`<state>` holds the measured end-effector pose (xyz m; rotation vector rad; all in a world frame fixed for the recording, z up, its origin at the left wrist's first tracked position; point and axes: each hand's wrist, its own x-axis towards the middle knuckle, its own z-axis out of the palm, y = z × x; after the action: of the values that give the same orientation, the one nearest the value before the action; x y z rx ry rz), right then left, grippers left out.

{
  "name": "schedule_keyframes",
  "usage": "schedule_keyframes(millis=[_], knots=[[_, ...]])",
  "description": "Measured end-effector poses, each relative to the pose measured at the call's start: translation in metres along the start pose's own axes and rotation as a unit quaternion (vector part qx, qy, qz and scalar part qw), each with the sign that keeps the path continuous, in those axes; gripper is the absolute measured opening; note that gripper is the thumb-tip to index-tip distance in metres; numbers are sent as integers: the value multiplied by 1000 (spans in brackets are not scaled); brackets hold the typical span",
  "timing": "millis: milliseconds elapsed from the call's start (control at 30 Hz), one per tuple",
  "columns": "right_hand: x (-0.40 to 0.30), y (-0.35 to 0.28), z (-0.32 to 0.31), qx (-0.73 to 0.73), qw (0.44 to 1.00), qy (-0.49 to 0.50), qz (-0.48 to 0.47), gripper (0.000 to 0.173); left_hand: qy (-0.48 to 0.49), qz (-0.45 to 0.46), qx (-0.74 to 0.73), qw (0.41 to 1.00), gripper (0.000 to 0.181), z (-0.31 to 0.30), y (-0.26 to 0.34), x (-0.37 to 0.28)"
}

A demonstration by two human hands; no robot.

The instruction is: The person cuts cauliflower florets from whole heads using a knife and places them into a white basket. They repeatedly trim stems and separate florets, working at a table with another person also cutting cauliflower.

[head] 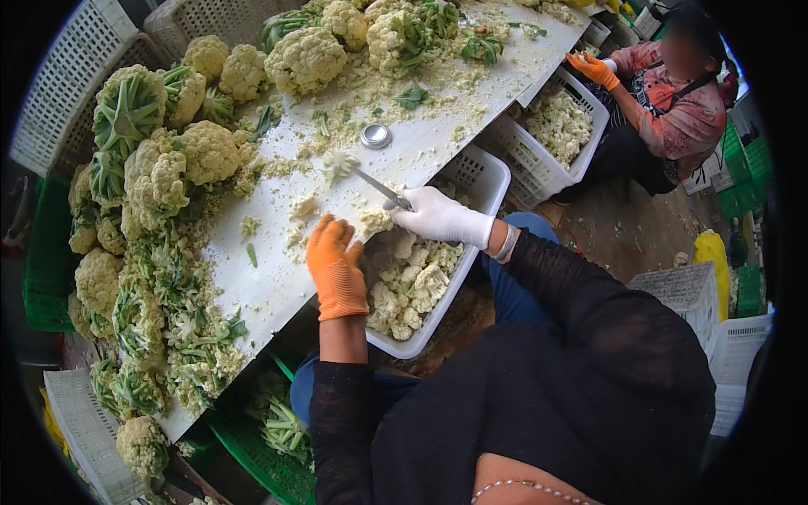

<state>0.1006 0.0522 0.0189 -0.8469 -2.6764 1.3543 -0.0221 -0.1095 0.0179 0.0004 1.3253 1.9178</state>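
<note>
My right hand (435, 213), in a white glove, grips a knife (380, 186) whose blade points toward the far left over the metal tabletop (278, 221). A cut cauliflower piece (336, 165) lies at the blade's tip. Just below my right fingers is a cauliflower floret (375, 219) at the table edge. My left hand (336, 268), in an orange ribbed glove, hovers at the edge with thumb and fingers apart and nothing visible between them. Small floret pieces (303, 207) lie beyond it. Below both hands stands a white plastic crate (489, 180) holding cut florets (416, 281).
Whole cauliflower heads (306, 60) and leafy trimmings (189, 334) pile along the table's far and left sides. A round metal lid-like disc (376, 135) rests on the tabletop. A green crate (265, 461) holds stalks below left. At right sits a co-worker (669, 107) beside another floret crate (527, 158).
</note>
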Motion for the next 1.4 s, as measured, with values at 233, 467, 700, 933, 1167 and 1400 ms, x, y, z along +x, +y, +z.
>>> schedule_keyframes(millis=[233,467,700,933,1167,1400], knots=[[108,-84,39,-177,978,-26,-103,39,174,208,-96,958,48,-28,69,10],[80,-35,36,-215,968,-6,-126,29,161,185,-100,964,51,-38,75,3],[-15,25,-2,-87,992,73,-61,41,193,191,-23,962,42,-43,66,23],[36,21,-40,-42,994,95,-17,40,217,241,605,727,63,-61,-16,72],[41,3,-50,12,990,130,-47,35,32,373,698,610,70,-13,-66,86],[45,14,-65,-21,988,150,-43,36,-155,410,673,596,66,37,-87,95]])
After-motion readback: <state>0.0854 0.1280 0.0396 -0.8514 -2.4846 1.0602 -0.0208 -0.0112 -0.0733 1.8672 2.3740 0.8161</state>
